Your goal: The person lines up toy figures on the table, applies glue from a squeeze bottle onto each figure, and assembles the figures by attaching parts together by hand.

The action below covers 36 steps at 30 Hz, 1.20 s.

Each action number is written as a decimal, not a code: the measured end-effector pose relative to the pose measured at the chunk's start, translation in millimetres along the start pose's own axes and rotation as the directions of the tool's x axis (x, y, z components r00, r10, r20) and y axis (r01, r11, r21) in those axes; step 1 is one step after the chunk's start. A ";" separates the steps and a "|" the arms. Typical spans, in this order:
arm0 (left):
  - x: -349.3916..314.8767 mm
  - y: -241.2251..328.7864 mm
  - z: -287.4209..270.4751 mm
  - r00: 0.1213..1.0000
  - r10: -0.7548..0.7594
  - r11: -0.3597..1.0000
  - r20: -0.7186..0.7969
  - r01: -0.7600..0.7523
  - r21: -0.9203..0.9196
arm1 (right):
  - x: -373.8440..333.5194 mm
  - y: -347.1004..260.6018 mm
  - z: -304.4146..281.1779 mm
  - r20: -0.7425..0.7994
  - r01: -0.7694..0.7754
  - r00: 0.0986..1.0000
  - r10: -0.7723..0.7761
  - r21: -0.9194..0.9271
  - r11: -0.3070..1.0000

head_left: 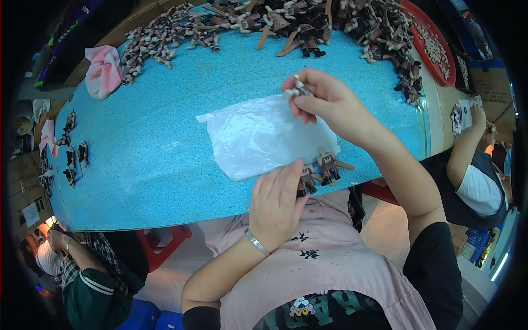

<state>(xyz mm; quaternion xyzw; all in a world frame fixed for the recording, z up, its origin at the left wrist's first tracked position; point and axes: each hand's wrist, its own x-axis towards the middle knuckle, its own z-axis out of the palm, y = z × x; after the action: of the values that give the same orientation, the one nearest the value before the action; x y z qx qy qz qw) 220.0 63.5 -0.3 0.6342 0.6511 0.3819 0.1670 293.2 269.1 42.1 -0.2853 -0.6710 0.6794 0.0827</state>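
Note:
My right hand [330,102] is raised over the right part of a clear plastic bag [250,137] that lies flat on the blue tabletop. Between its thumb and fingers is a small pale toy figure [297,89], partly covered by the fingers. My left hand [275,201] lies by the table's front edge, fingers stretched out together. Against its index finger and thumb is a brown-and-black toy figure [307,180], partly hidden. Just right of that lies a second toy figure [328,166] with a tan blade-like piece beside it.
A long heap of toy figures [275,21] lines the table's far side. A red tray [434,47] of small pale parts stands far right. Several figures [70,158] and a pink-white cloth [103,71] lie at left. Other people sit at both sides, one with an arm [466,140] showing.

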 end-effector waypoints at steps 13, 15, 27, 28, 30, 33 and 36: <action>-31.1 -10.2 -40.4 0.976 -0.216 0.972 -0.040 0.210 -0.108 | -37.5 17.9 23.6 -0.100 0.088 0.988 -0.122 -0.291 0.953; -38.2 -14.5 -45.6 0.959 -0.281 0.946 -0.022 0.273 -0.177 | -32.1 23.0 28.7 -0.070 0.172 0.972 -0.225 -0.441 0.881; -39.1 -20.7 -54.1 0.894 -0.445 0.775 0.039 0.407 -0.483 | -20.4 34.3 50.1 -0.027 0.330 0.893 -0.449 -0.638 0.695; -39.6 -21.0 -54.4 0.894 -0.445 0.772 0.044 0.408 -0.487 | -20.4 33.5 49.8 -0.018 0.341 0.885 -0.466 -0.656 0.673; -40.0 -21.1 -53.8 0.896 -0.441 0.774 0.043 0.404 -0.488 | -22.1 31.2 48.4 -0.010 0.350 0.877 -0.480 -0.672 0.653; -43.0 -21.7 -54.0 0.902 -0.430 0.783 0.040 0.395 -0.481 | -27.3 20.7 48.0 -0.027 0.347 0.889 -0.457 -0.613 0.710; -46.3 -19.5 -55.5 0.902 -0.429 0.776 0.049 0.395 -0.491 | -44.2 8.3 54.6 -0.165 0.145 0.967 -0.196 -0.275 0.950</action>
<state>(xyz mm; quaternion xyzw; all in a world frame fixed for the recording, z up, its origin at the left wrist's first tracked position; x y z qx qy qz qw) 173.8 5.3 9.7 0.4001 0.6608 0.5088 0.3800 304.6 199.3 42.9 -0.2979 -0.7656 0.5453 0.1668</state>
